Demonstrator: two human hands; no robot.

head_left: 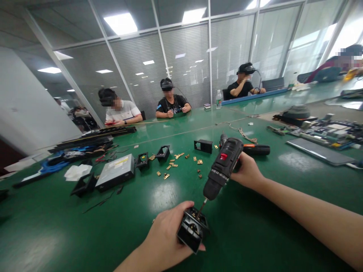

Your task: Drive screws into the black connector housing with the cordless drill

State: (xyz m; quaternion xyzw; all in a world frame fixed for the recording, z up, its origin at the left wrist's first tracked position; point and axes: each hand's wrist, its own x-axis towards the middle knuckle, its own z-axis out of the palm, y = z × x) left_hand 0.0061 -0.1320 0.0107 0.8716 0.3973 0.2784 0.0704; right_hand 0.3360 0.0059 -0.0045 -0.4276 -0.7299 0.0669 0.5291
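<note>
Near the front of the green table, my left hand is closed around a black plastic housing with small brass-coloured parts inside. My right hand grips the handle of a black cordless drill, which has a red switch on its body. The drill points down and to the left, its bit reaching into the housing. Whether the bit sits on a screw is too small to tell. Beyond the housing lie several loose brass plates and a few small screws.
Black frames and a grey metal drive stand farther back and left. An orange-and-black tool lies behind my right hand. Circuit boards and a flat dark panel occupy the right. Several people sit across the table.
</note>
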